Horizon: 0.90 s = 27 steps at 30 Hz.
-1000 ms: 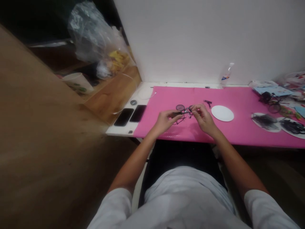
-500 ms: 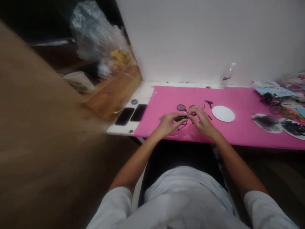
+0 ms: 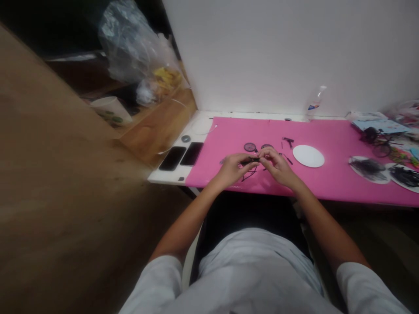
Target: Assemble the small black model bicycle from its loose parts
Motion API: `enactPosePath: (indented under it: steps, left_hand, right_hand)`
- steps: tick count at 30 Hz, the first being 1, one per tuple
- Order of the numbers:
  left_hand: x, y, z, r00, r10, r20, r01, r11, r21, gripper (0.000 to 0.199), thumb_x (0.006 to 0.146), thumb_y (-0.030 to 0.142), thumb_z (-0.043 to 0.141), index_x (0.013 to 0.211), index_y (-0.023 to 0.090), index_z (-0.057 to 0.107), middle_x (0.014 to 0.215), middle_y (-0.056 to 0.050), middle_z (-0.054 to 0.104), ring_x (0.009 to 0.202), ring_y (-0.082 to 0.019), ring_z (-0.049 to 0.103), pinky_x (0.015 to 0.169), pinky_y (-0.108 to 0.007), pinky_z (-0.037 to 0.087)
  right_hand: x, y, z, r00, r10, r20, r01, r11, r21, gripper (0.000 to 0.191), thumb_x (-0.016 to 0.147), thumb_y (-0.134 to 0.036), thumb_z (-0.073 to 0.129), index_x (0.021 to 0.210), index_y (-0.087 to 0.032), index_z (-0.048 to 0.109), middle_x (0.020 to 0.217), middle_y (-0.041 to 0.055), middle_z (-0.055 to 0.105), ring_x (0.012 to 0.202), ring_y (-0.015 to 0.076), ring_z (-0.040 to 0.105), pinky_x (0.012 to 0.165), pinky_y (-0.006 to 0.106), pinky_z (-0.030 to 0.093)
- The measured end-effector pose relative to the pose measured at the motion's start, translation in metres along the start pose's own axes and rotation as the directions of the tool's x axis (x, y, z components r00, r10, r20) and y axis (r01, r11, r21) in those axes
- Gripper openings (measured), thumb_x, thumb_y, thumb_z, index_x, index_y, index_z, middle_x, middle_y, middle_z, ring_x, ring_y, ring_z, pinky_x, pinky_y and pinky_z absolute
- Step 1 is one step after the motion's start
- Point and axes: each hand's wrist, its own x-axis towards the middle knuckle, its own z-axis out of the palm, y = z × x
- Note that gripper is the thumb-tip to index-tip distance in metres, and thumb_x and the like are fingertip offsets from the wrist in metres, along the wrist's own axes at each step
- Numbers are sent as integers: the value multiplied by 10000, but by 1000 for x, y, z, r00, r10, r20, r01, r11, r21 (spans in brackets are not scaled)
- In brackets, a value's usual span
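Grips a small dark part (image 3: 250, 161) with the left hand (image 3: 231, 168), clamped between thumb and fingers over the pink sheet (image 3: 229, 135); meets its right end with the right hand (image 3: 276, 165), thumb and fingertips drawn in close; cannot tell whether clamped on the part too or merely touching it (too small and dark to make out in detail). Shows a thin black frame (image 3: 249, 173) just on the near side of the fingers; cannot tell whether joined to the part or apart from it. Has two wheels (image 3: 250, 147) just beyond the hands, lying on the sheet; farther right, shows a black gun-shaped piece (image 3: 288, 141), with a short black rod (image 3: 288, 159) nearer the right hand; beside these, has a bare white plate (image 3: 308, 156). Well to the right, holds black pieces heaped on two more plates (image 3: 379, 180); behind those, has a small toy bike (image 3: 369, 134). Along the wall, shows a clear bottle (image 3: 316, 104); at the left end of the table (image 3: 203, 122), has two dark phones (image 3: 172, 158) side by side; beyond that, shows a paper cup (image 3: 111, 109) and a plastic bag (image 3: 126, 43).
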Motion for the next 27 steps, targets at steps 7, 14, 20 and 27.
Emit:
enactPosePath:
  steps: [7,14,20,27]
  left_hand:
    - [-1,-2,1,1000,3,-15,-3,1000,0,352,944,495,756,1110,190,810,970,-71,820,825,-186,765,766,-277,581]
    - [-1,-2,1,999,-39,7,39,999,-34,359,945,513,745,1067,183,815,944,-80,817,818,-196,765,777,-292,590]
    - [-1,-1,1,997,-78,27,80,996,-51,387,948,541,728,1012,168,810,910,-89,810,808,-200,761,775,-300,598]
    - [0,1,0,995,-96,34,99,992,-81,348,947,516,736,971,177,808,899,-76,808,806,-192,762,763,-290,596]
  right_hand:
    - [0,3,3,1000,15,-5,-15,999,45,278,1055,-540,597,1073,-266,640,1149,79,600,1112,256,598,907,400,532]
    - [0,1,1,1000,2,17,-3,999,50,240,1064,-503,589,1072,-267,630,1134,72,588,1099,249,597,915,399,521]
    - [0,0,1,1000,-14,25,13,999,39,235,1077,-492,569,1057,-265,629,1108,62,595,1089,241,593,965,412,497]
    - [1,1,2,1000,13,10,-13,999,48,289,1059,-544,578,1045,-261,632,1098,61,609,1081,239,599,965,401,502]
